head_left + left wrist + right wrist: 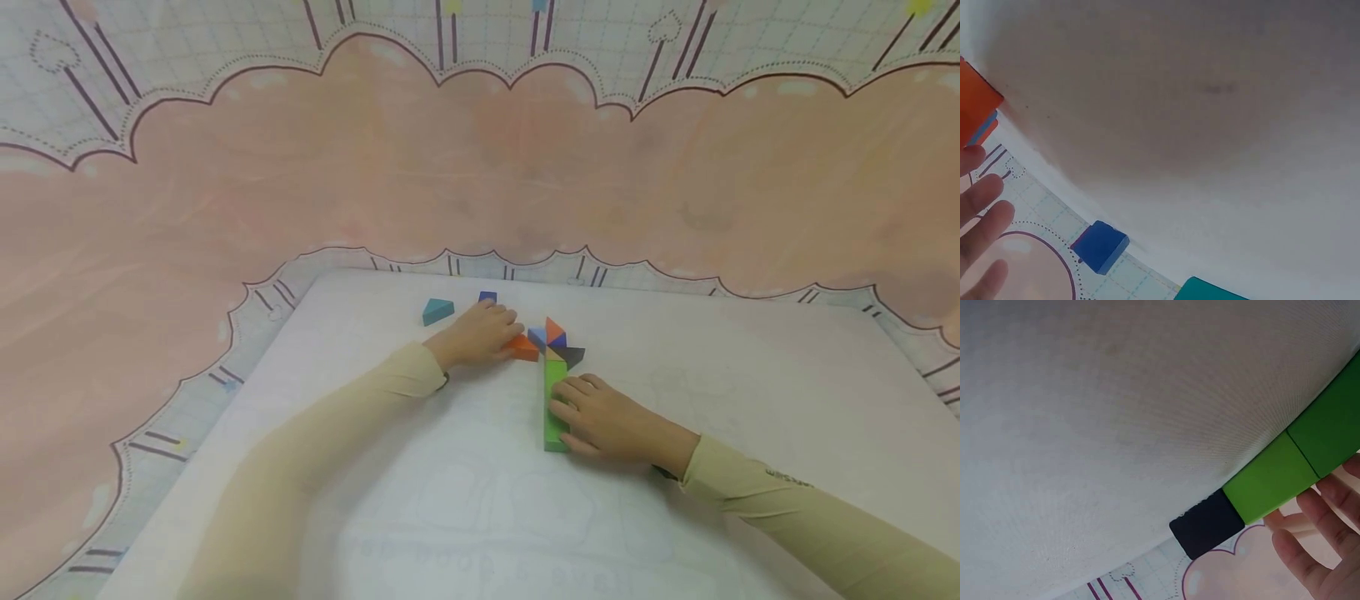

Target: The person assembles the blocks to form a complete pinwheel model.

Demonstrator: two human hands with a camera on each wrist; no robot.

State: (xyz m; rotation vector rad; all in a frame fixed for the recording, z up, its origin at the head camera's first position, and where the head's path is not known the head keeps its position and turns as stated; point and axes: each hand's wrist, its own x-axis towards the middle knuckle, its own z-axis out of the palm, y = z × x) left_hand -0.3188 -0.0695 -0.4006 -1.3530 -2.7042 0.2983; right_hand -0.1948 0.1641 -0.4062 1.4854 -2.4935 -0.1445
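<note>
My left hand (480,333) pinches an orange block (525,348) at the left side of a pinwheel-like group of blocks; its thumb is hidden in the left wrist view. That group has a light blue block (536,337), an orange triangle (554,331), a dark blue block (558,341) and a black triangle (572,356), with a small tan triangle (553,354) below. Under them runs a bar of green blocks (554,417), light green and darker green in the right wrist view. The fairly straight fingers of my right hand (607,421) rest along the bar's right side.
A teal triangular block (438,311) lies on the white tabletop (375,517) left of my left hand. A blue block (488,297) sits just beyond that hand. A patterned cloth (480,183) rises behind and beside the table.
</note>
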